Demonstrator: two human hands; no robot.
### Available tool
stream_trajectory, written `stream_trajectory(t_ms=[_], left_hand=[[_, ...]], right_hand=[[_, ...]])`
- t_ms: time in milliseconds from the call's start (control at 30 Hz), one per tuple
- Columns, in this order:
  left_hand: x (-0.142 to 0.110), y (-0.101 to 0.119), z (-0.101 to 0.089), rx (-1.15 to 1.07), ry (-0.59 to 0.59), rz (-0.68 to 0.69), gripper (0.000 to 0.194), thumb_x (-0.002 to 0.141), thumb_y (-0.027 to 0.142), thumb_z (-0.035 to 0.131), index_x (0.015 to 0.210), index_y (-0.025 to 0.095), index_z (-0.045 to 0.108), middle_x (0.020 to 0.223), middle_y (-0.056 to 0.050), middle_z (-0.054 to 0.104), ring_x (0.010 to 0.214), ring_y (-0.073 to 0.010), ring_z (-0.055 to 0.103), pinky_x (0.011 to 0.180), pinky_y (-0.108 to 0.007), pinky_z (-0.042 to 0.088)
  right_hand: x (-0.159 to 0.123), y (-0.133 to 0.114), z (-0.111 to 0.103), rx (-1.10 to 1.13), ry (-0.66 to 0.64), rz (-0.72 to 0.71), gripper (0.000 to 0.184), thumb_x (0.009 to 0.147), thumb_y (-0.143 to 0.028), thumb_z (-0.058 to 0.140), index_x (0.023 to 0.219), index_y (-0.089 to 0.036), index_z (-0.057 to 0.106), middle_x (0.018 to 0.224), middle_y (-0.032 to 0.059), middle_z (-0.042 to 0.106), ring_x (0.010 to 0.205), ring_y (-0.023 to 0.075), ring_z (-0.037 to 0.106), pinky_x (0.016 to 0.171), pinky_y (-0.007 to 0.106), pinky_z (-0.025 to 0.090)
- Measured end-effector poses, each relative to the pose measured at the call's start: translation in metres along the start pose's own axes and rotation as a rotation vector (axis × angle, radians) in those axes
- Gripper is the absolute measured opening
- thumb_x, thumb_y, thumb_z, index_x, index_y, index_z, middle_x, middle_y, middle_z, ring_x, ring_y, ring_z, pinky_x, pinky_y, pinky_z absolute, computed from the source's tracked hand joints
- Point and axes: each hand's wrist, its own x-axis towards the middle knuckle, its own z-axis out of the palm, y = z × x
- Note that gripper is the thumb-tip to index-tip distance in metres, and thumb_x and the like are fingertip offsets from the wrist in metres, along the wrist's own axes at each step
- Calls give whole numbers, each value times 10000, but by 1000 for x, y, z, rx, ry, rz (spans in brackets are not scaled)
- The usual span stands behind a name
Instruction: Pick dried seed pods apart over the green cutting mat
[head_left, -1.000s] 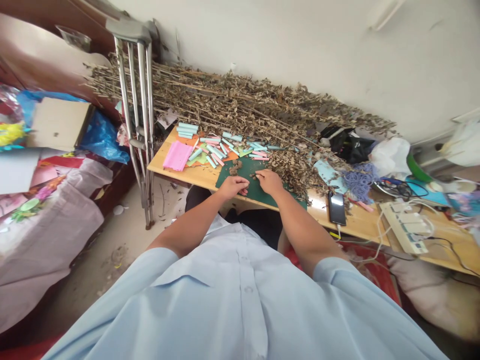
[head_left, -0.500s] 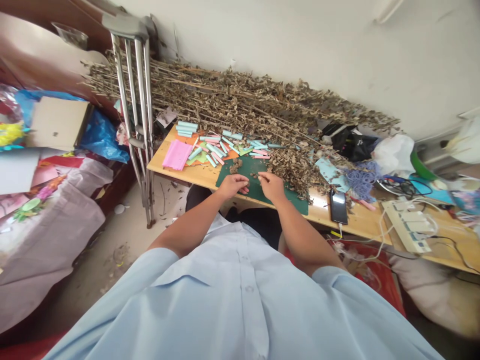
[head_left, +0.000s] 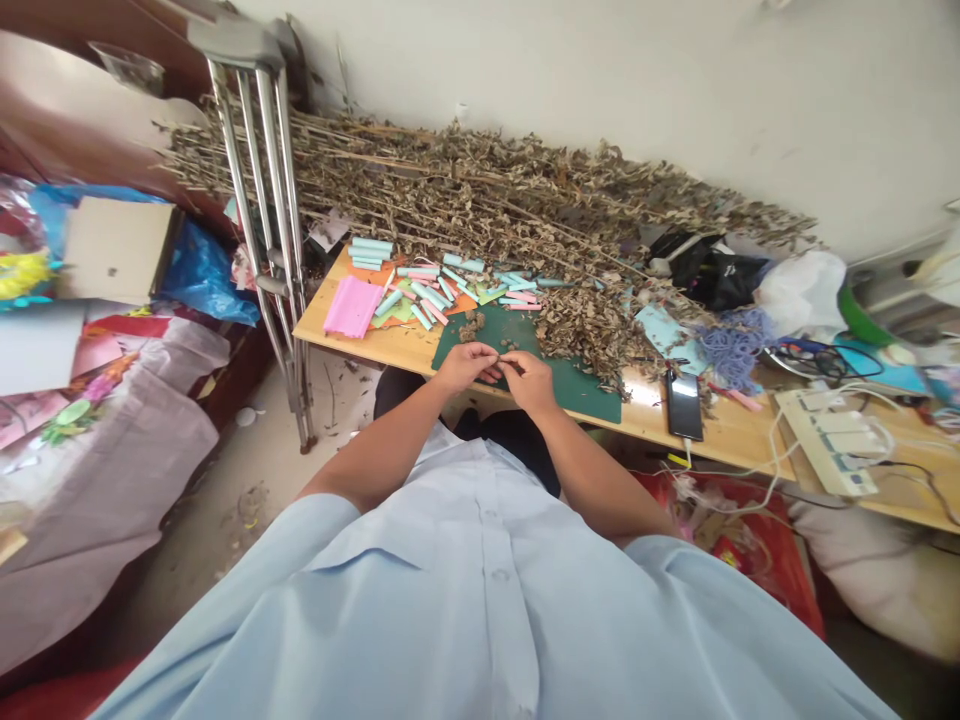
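Meeting fingertip to fingertip at the centre of the frame, the left hand (head_left: pixel 466 366) and right hand (head_left: pixel 527 380) are drawn in with fingers bent, over the near edge of the green mat (head_left: pixel 592 394); whether a scrap is pinched between them is too small to tell. Just beyond the fingers lie small brown clumps (head_left: pixel 471 325), and to their right the loose leaves (head_left: pixel 585 325) are heaped partly on the mat, with long dry stalks (head_left: pixel 450 185) across the upper part of the frame, behind the table (head_left: pixel 319 330). The leaves look curled and dry, so they should be very light, stiff and brittle, hardly slippery, and apt to crumble under a hard squeeze. The clumps look a bit denser; a light pinch around the middle of one would likely suit, since its ragged edges could shed.
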Motion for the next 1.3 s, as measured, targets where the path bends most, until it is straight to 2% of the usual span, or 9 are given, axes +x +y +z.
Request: stream_trajectory(t_ms=[133, 333, 800, 1033, 1300], left_hand=[[1, -4, -2, 26, 1, 28, 303, 811, 292, 832, 962, 72, 689, 698, -50, 712, 639, -151, 721, 658, -273, 606], [2, -4, -4, -53, -5, 15, 320, 863, 366, 777, 940, 66, 698, 712, -64, 711, 625, -161, 717, 635, -292, 612], [2, -3, -3, -33, 15, 16, 276, 771, 247, 855, 890, 71, 680, 673, -49, 711, 595, -137, 701, 640, -270, 605], [1, -2, -2, -37, 29, 4, 273, 742, 212, 860, 870, 76, 661, 662, -40, 702, 591, -140, 698, 628, -281, 607], [2, -3, -2, 57, 40, 13, 172, 767, 163, 813, 837, 83, 678, 618, -21, 684, 561, -127, 677, 585, -256, 585]], right_hand=[[0, -2, -1, 2, 14, 39, 160, 901, -326, 649, 942, -228, 769, 954, 63, 780, 805, 211, 712, 819, 364, 587], [-2, 0, 3, 43, 17, 35, 146, 896, -315, 658, 943, -231, 769, 956, 64, 778, 811, 215, 713, 821, 366, 582], [-4, -3, 1, 89, -23, 23, 148, 898, -310, 656, 960, -237, 769, 956, 55, 773, 809, 207, 708, 810, 354, 578], [-2, -5, 0, -17, -28, -15, 140, 900, -298, 626, 893, -237, 752, 883, 49, 763, 780, 206, 695, 785, 347, 568], [0, -9, 0, -113, -81, -1, 116, 855, -266, 605, 824, -235, 713, 809, 52, 738, 741, 210, 676, 762, 348, 561]])
